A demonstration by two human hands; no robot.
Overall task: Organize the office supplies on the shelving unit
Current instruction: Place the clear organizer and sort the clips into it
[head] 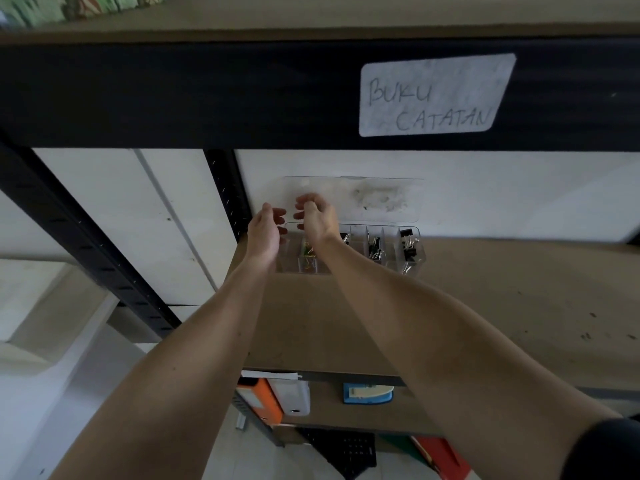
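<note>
While both arms reach forward over the shelf point(485, 306), the left hand point(265, 230) hangs loosely open and the right hand point(317, 216) curls, pinching something unclear, above the clear compartment box point(391, 251) of binder clips point(408, 245).

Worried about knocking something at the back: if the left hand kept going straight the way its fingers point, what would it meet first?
Probably the clear organizer: the left hand points at its left end. The raised lid and wall stand behind, though depth is unclear.

Soft, even daylight, dim under the shelf; wide-angle bending at edges, slight overall blur.
</note>
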